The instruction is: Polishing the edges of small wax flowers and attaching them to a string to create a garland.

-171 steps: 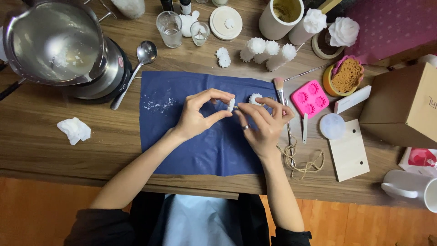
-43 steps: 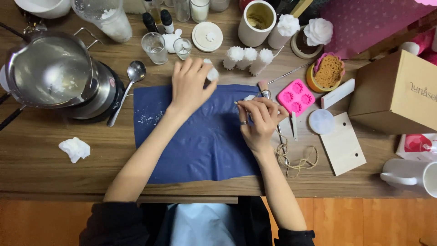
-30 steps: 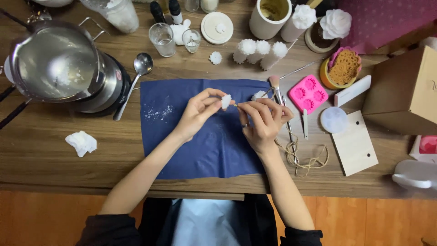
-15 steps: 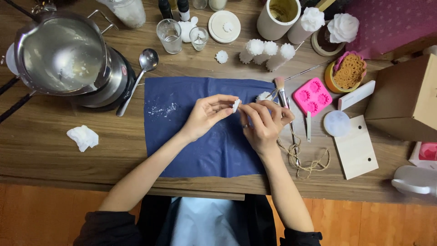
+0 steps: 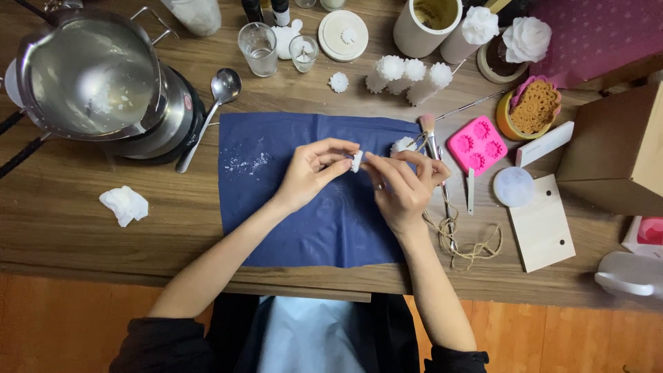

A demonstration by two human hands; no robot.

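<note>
**A small white piece pinched between both my hands**

My left hand (image 5: pixel 311 173) has its fingers (image 5: pixel 340 146) curled in, thumb and forefinger pressed on the left side of a small white wax piece (image 5: pixel 356 161). My right hand (image 5: pixel 404 186) meets it from the other side, its fingertips (image 5: pixel 369 157) closed on the same piece, so both hands pinch it together just above the blue cloth (image 5: pixel 324 221) spread on the table (image 5: pixel 138 235). A second white wax flower (image 5: pixel 402 144) lies on the cloth just behind my right hand, beside a small brush (image 5: pixel 429 131). White crumbs (image 5: pixel 248 164) are scattered on the cloth to the left.

At the far left a metal pot (image 5: pixel 90 76) sits on a burner, with a pale whitish film inside; a spoon (image 5: pixel 214 103) lies beside it. Two small clear glasses (image 5: pixel 257 50) stand behind the cloth; I cannot tell what they hold. A beige cup (image 5: pixel 431 24) has a yellowish filling. A round white lid (image 5: pixel 342 34) lies near the glasses. A pink mold (image 5: pixel 476 145) with flower-shaped cavities lies to the right, its cavities looking unfilled. A yellow bowl (image 5: pixel 514 114) holds a brown lacy disc. More white flowers (image 5: pixel 407 72) stand in a cluster behind the cloth. A crumpled tissue (image 5: pixel 124 205) lies at the left, and twine (image 5: pixel 469 242) near my right wrist.
</note>
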